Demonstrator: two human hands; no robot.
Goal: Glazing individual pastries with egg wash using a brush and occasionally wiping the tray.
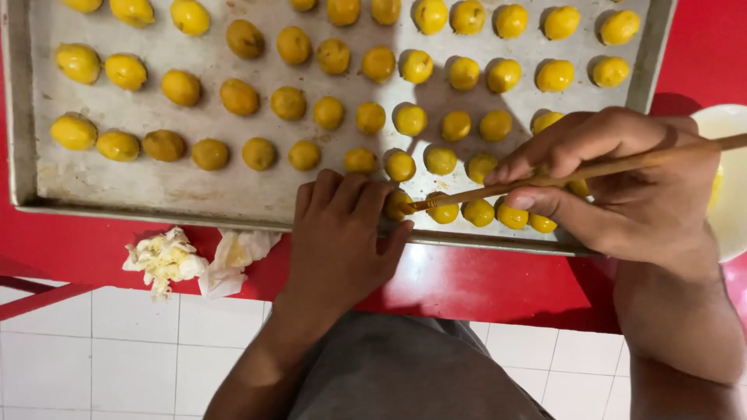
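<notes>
The right hand (622, 187) is holding a thin wooden brush (576, 173), and its tip is touching a small yellow dough ball (398, 205). The left hand (342, 233) is resting on the metal tray (156, 190). A crumpled tissue (167, 260) is lying on the red counter (78, 249).

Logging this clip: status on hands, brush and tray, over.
Left hand resting on metal baking tray's near rim. Right hand gripping thin wooden brush, tip on a round yellow dough ball. Crumpled white tissue beside tray, clear of hands.

Glossy yellow dough balls (410, 120) fill a dull grey metal tray (156, 190) on a red table (467, 284); a white, yellow-stained tissue (167, 260) lies at the table's near edge.
</notes>
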